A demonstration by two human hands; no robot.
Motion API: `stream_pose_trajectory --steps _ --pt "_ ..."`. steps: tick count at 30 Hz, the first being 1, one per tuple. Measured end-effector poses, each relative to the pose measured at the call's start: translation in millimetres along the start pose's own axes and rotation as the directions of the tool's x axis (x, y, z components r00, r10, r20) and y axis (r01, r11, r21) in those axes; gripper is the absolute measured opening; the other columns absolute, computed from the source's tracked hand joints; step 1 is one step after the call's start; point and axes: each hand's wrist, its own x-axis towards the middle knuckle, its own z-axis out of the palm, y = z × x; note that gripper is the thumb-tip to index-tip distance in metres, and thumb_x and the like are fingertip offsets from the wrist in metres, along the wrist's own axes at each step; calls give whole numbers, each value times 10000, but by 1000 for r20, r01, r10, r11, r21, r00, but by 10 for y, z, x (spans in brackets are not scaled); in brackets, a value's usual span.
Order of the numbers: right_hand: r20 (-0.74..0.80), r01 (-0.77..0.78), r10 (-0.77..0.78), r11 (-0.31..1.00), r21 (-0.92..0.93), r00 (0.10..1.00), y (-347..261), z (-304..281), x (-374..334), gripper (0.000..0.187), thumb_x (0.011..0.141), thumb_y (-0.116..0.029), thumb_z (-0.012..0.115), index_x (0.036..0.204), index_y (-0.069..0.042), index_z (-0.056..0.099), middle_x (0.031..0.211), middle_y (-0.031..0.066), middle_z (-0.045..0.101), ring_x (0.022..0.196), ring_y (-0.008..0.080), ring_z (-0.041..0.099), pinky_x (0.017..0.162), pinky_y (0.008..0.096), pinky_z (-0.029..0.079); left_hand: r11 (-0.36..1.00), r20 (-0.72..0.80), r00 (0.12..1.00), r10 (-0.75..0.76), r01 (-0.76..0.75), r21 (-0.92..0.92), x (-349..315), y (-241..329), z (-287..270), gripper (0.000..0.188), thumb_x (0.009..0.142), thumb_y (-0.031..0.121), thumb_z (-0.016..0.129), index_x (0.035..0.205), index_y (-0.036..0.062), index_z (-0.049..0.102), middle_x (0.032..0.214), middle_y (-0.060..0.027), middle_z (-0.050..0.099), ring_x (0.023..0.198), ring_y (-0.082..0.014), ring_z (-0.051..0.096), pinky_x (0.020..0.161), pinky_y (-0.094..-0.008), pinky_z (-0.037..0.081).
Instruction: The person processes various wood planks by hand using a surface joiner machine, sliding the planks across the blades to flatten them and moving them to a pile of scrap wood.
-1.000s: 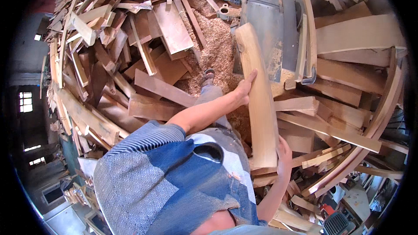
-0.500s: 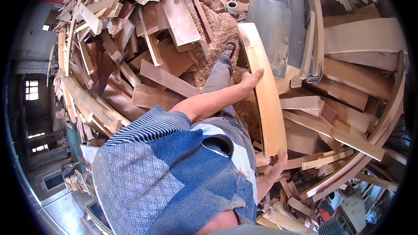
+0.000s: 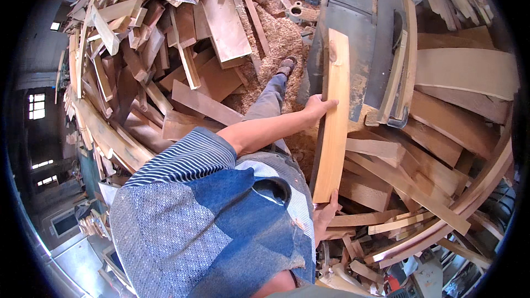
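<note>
A long, pale wooden board [image 3: 335, 127] is held in both my hands, its far end over a grey metal machine table [image 3: 361, 30]. My left hand [image 3: 321, 107] grips its left edge near the middle, thumb on top and the other fingers mostly hidden. At the near end, my right hand [image 3: 327, 212] is closed around the board's end from below, with part of the fingers out of sight. A dark knot marks the board's far end.
Offcut planks [image 3: 226, 27] pile up at the left. Wood shavings [image 3: 276, 27] cover the floor around my foot [image 3: 287, 65]. Curved boards [image 3: 464, 74] are stacked at the right, beside thin strips [image 3: 400, 72] along the machine. A metal bracket [image 3: 301, 12] sits at the machine's left.
The board has turned, its near end swinging left and its far end shifting right over the metal table. Both hands have moved with it, still holding on.
</note>
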Motion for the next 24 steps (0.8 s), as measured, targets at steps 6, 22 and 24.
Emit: stream_pose_trajectory --steps 6,22,24 --pt "114 -153 157 987 -39 981 159 -111 295 532 971 -572 581 1236 -111 616 961 58 675 777 226 682 558 402 540 985 154 976 153 -164 56 -103 -33 -54 375 928 285 755 1136 -18 681 1062 -66 715 936 -129 640 792 -317 524" --pt "244 -248 216 962 111 946 390 -95 329 554 961 -614 573 989 -62 618 638 73 527 508 218 524 431 332 396 960 287 939 190 -239 144 -196 -187 -61 310 956 229 742 1124 -8 632 1086 -37 668 956 -116 611 777 -301 528" --pt "252 -281 243 951 127 937 322 -28 242 538 952 -608 600 1036 -77 625 684 76 568 540 221 548 454 341 422 969 264 951 159 -202 144 -120 -209 -119 313 960 253 740 1112 -1 637 1067 -33 666 938 -109 607 764 -298 525"
